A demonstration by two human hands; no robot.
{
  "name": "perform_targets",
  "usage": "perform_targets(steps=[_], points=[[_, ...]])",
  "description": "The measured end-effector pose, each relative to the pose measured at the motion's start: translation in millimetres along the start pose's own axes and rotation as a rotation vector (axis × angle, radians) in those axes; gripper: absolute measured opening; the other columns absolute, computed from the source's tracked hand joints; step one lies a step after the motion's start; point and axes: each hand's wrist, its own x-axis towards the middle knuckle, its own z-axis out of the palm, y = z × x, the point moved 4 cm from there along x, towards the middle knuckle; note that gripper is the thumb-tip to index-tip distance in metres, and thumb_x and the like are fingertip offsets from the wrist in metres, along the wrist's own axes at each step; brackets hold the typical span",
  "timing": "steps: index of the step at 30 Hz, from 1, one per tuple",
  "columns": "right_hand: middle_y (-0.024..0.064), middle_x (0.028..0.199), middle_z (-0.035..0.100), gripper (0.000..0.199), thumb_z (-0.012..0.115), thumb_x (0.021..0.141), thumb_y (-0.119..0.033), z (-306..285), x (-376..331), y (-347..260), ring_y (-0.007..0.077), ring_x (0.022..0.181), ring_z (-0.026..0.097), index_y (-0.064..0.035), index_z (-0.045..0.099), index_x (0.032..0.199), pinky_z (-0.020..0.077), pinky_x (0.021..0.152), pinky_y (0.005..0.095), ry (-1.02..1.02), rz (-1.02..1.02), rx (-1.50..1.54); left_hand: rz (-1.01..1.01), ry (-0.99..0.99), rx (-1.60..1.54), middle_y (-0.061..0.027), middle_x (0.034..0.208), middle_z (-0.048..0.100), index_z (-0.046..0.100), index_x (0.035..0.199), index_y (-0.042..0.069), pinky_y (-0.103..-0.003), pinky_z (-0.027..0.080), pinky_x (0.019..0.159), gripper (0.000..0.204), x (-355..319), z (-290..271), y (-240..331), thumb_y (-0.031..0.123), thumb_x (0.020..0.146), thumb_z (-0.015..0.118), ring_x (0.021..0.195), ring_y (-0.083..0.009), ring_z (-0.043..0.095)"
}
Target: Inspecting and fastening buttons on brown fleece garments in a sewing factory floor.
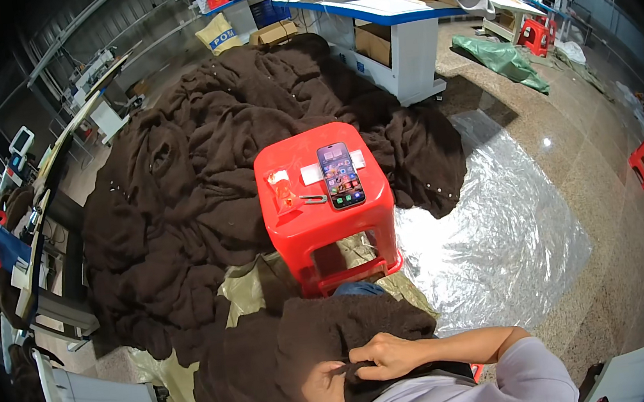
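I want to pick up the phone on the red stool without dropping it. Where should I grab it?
The phone lies flat, screen up, on the red stool, its long sides running away from the person. Probably best to come from above and pinch those two long edges near the middle. Its right side has bare stool beside it; on the left a small metal tool lies close, so slide fingers in carefully there.

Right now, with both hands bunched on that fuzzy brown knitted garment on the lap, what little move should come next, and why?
Probably spread the pinched fold flat. The left hand and right hand both grip the same small bunch of the dark brown knitted garment, so the fabric there is crumpled and hidden. The small metal snips lie untouched on the red plastic stool, so cutting seems not ready yet.
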Motion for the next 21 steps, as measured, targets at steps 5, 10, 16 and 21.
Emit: perform_targets(steps=[5, 10, 16, 21], points=[[0.0164, 0.063, 0.056, 0.020, 0.065, 0.081, -0.017, 4, 1, -11, 0.0372, 0.057, 0.059, -0.0021, 0.052, 0.078, 0.0459, 0.051, 0.0457, 0.242, -0.070, -0.139, 0.187, 0.108, 0.134, -0.0122, 0.094, 0.066, 0.060, 0.096, -0.006, -0.028, 0.053, 0.080, 0.011, -4, 13, 10, -0.014, 0.088, 0.060, 0.087, -0.0179, 0.065], [0.0095, 0.068, 0.052, 0.020, 0.069, 0.080, -0.014, 13, -1, -13, 0.0312, 0.059, 0.059, -0.0050, 0.052, 0.082, 0.0464, 0.052, 0.0410, 0.441, -0.203, -0.353, 0.210, 0.274, 0.213, -0.0074, 0.094, 0.064, 0.064, 0.096, -0.007, -0.024, 0.050, 0.081, 0.016, -14, 18, 20, -0.018, 0.087, 0.056, 0.088, -0.0129, 0.062], [0.0071, 0.073, 0.053, 0.017, 0.071, 0.081, -0.014, 2, -10, 5, 0.0293, 0.062, 0.059, -0.0100, 0.058, 0.091, 0.0457, 0.054, 0.0385, 0.453, -0.150, -0.431, 0.130, -0.061, 0.458, -0.0096, 0.095, 0.068, 0.069, 0.113, -0.005, -0.023, 0.048, 0.077, 0.034, 5, 14, 21, -0.012, 0.081, 0.067, 0.085, -0.0125, 0.062], [0.0137, 0.078, 0.067, 0.022, 0.073, 0.087, -0.028, -36, -22, 40, 0.0354, 0.068, 0.066, -0.0089, 0.063, 0.092, 0.0512, 0.061, 0.0435, 0.457, 0.269, -0.212, -0.040, 0.056, 0.453, -0.0069, 0.085, 0.071, 0.069, 0.099, -0.007, -0.026, 0.049, 0.077, 0.014, 3, -36, -15, -0.002, 0.086, 0.070, 0.082, -0.0123, 0.063]])
